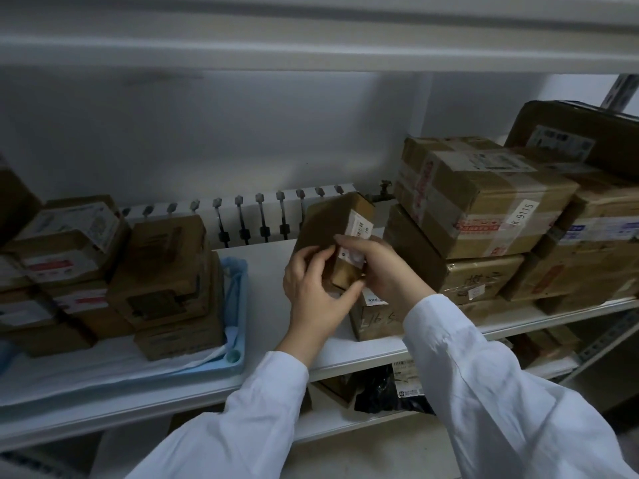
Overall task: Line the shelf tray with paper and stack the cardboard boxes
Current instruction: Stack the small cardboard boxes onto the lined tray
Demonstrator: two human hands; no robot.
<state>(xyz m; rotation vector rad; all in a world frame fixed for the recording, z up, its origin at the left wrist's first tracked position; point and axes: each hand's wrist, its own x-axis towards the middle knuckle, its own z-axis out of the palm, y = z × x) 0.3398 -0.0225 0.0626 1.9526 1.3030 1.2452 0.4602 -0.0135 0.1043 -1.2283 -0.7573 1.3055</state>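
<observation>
Both hands hold a small brown cardboard box (332, 226) with a white label, tilted, above the middle of the white shelf (266, 271). My left hand (316, 288) grips its lower left side; my right hand (377, 267) grips its lower right corner. Under the hands another cardboard box (373, 318) with handwriting rests on the shelf. On the left, a light blue tray (237, 305) lined with white paper (114, 361) carries stacked cardboard boxes (166, 271).
More labelled boxes (65, 250) are piled at the far left. A tall pile of taped boxes (484, 202) fills the shelf's right side. A white radiator (249, 216) stands behind the shelf. A lower shelf holds a black bag (380, 392) and boxes.
</observation>
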